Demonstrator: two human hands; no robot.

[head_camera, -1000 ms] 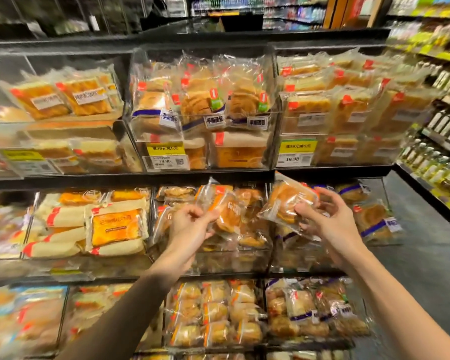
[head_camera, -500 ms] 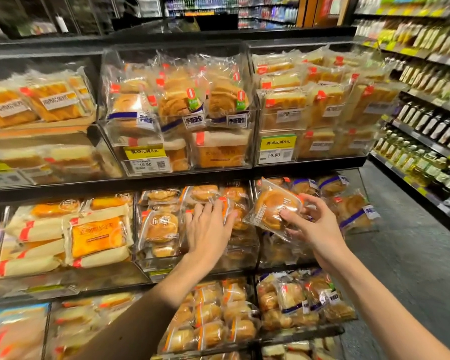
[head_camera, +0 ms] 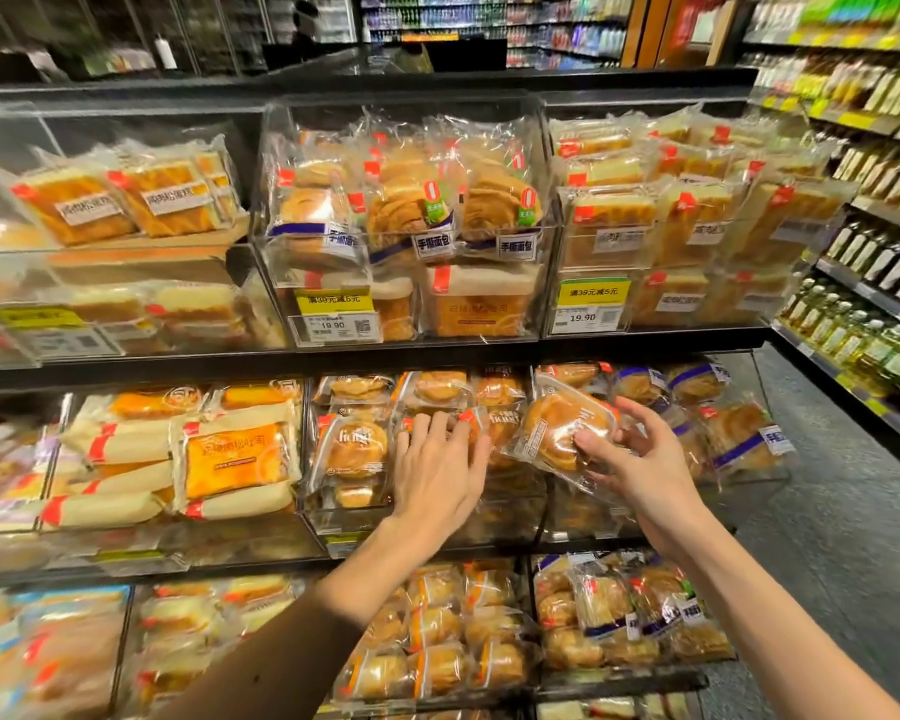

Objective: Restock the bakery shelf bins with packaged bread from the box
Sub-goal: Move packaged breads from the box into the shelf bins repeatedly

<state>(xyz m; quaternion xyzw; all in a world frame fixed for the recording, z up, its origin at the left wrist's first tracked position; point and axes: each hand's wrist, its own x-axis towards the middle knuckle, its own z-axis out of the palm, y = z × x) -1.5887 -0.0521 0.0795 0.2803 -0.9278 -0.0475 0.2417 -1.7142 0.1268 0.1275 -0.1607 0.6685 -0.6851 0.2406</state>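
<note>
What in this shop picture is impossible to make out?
Head view only:
- The box: outside the frame.
- What lies under the left hand: covered by that hand.
- At far left, the price labels: blurred near the edge.
- Print on the bun pack in the right hand: too small.

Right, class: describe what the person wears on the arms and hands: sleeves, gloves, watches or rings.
The left forearm and right forearm are bare to the frame's lower edge, no sleeves showing. The left hand and right hand wear no gloves; no watch, bracelet or ring is visible.
</note>
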